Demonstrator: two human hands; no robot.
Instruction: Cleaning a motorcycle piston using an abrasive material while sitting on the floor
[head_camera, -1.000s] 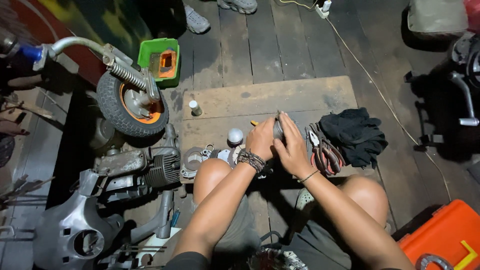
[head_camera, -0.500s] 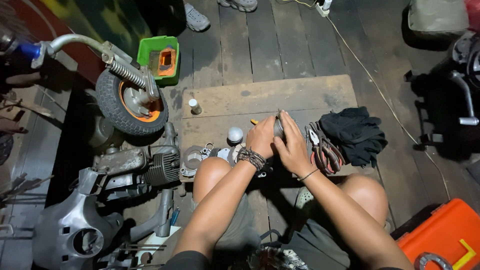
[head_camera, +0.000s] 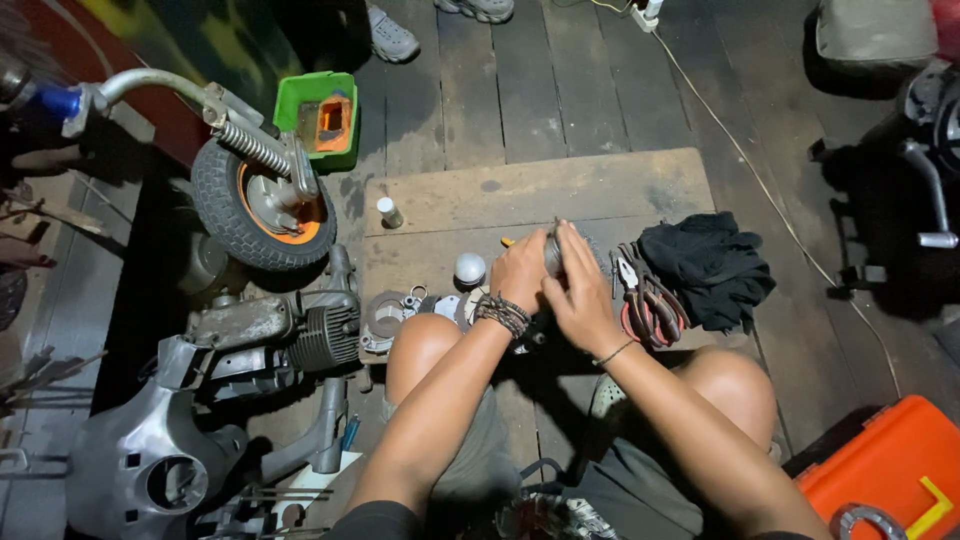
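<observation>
Both hands clasped round small metal part: left hand, right hand. Above wooden board. Pliers idle alongside; scooter engine dismantled nearby.

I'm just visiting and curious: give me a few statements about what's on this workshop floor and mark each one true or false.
1. Both hands, the left hand and right hand, close around one small grey metal part. True.
2. The pliers lie beside a black cloth. True.
3. The small wheel has a blue rim. False: its rim is orange.
4. The green box sits on the wooden board. False: it stands on the dark floor planks beyond the wheel.
5. A small white bottle stands upright on the board. True.
6. The case at lower right is black. False: it is orange.
</observation>
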